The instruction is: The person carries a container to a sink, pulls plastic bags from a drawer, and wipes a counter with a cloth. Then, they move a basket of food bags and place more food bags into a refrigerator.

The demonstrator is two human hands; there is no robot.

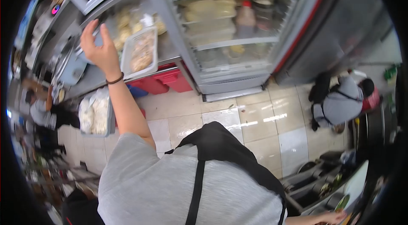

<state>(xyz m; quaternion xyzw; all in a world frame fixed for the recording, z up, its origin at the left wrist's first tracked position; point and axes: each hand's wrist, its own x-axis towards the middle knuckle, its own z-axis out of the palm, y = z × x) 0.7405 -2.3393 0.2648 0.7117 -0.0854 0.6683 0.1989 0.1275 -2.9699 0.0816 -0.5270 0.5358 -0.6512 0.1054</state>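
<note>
Hovering with fingers spread and empty, the left hand (pixel 100 50) is hanging just beside the clear rectangular plastic tray of pale food (pixel 140 50) (untouched, nothing yet lifted), while the right hand (pixel 335 217) is showing too little to tell its grip.

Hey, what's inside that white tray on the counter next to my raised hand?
The white tray by your left hand holds pale, browned food pieces. Whatever lies beneath the top layer is covered, and the food is too blurred to name.
</note>
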